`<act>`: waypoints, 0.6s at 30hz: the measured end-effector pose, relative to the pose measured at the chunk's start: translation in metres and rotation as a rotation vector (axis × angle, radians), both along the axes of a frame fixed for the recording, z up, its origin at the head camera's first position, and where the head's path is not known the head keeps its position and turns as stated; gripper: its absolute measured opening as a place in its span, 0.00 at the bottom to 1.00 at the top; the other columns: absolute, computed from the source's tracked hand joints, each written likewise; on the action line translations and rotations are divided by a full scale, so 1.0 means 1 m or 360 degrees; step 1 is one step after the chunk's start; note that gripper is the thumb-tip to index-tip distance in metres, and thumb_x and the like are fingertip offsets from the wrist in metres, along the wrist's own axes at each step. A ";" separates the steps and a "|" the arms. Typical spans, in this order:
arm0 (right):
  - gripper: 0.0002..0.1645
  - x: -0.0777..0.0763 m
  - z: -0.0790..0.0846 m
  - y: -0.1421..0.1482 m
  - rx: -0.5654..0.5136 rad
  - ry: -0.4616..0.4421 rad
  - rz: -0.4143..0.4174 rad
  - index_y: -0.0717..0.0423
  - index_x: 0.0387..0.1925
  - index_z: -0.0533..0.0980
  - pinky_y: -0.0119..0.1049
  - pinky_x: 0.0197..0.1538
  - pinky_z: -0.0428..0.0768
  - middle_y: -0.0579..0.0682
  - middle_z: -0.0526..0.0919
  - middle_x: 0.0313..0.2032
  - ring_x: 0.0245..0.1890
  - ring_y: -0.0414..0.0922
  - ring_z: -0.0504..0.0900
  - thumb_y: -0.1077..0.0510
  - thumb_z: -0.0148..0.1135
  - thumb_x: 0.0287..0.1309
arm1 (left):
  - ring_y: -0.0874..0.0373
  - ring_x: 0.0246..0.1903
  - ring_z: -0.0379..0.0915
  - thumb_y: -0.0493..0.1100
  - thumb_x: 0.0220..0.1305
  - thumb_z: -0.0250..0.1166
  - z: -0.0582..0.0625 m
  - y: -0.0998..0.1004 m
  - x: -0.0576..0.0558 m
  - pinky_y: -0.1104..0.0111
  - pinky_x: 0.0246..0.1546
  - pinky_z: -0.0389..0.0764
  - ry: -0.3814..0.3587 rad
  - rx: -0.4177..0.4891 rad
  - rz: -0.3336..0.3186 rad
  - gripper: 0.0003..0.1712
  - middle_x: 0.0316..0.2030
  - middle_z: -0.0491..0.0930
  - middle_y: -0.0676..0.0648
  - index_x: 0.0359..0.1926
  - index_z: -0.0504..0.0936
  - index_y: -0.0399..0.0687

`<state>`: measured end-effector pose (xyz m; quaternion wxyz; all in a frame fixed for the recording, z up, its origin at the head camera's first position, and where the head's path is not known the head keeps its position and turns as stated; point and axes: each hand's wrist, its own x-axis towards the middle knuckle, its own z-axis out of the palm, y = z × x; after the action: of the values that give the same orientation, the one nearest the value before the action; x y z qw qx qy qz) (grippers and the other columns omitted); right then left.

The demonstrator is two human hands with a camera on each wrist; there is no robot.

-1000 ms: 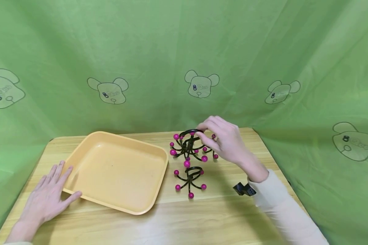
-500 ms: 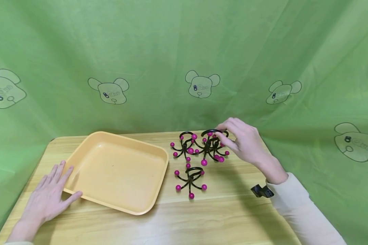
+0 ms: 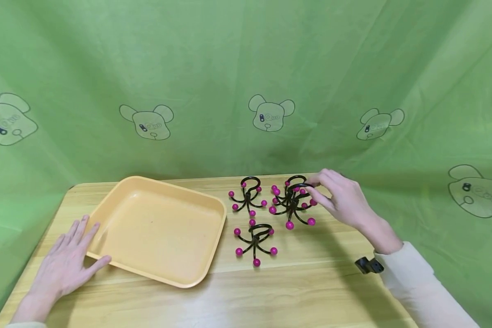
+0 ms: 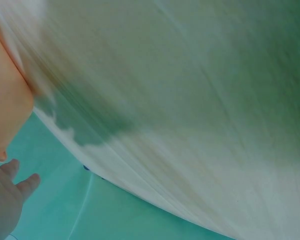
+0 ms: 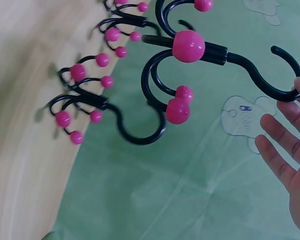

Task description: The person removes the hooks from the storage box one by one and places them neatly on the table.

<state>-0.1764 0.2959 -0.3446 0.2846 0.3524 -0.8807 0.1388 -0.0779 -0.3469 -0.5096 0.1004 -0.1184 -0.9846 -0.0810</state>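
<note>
My right hand point(image 3: 341, 199) pinches a black multi-hook hanger point(image 5: 213, 54) with pink ball tips by the end of its curved top hook, thumb against index finger. In the right wrist view my other fingers stretch out beside it. The held hanger overlaps a second hanger point(image 3: 288, 197) behind it in the head view. Two more like them stand upright on their prongs: one at the back point(image 3: 247, 197), another nearer the front point(image 3: 254, 239). My left hand point(image 3: 65, 264) rests spread at the left corner of a yellow-orange tray point(image 3: 176, 283), fingers over its rim.
A wooden table point(image 3: 246, 300) carries everything. Green cloth point(image 3: 213, 68) printed with bear outlines rises behind and along both sides. A small black device point(image 3: 369, 265) sits at my right wrist.
My right hand has carried the held hanger rightward, past the back-left one to the front of the back-right one, and slightly nearer me. My left hand stays at the tray.
</note>
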 end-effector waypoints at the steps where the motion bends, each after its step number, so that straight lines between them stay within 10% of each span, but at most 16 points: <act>1: 0.09 0.000 -0.002 0.002 0.0010 0.0001 0.0001 0.54 0.45 0.83 0.47 0.32 0.88 0.50 0.89 0.41 0.39 0.49 0.88 0.57 0.67 0.66 | 0.49 0.86 0.18 0.68 0.70 0.61 0.000 0.000 0.000 0.70 0.80 0.12 -0.0003 -0.0003 0.0003 0.58 0.86 0.29 0.42 0.85 0.46 0.45; 11: 0.10 0.005 -0.025 0.020 0.0094 -0.0020 0.0034 0.53 0.44 0.83 0.41 0.30 0.86 0.48 0.87 0.38 0.35 0.47 0.86 0.59 0.70 0.61 | 0.43 0.86 0.22 0.67 0.70 0.62 0.001 0.001 0.000 0.56 0.85 0.19 -0.0030 0.0022 0.0006 0.57 0.86 0.29 0.41 0.85 0.47 0.44; 18: 0.12 0.011 -0.042 0.029 0.0133 -0.0036 0.0064 0.54 0.44 0.83 0.43 0.37 0.88 0.46 0.86 0.36 0.35 0.45 0.86 0.60 0.71 0.57 | 0.40 0.86 0.26 0.67 0.70 0.62 0.001 0.001 0.000 0.64 0.82 0.14 -0.0017 0.0030 0.0007 0.57 0.86 0.29 0.42 0.85 0.48 0.44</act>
<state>-0.1656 0.3248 -0.3866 0.2568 0.3802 -0.8815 0.1114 -0.0775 -0.3456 -0.5089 0.0964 -0.1148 -0.9845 -0.0906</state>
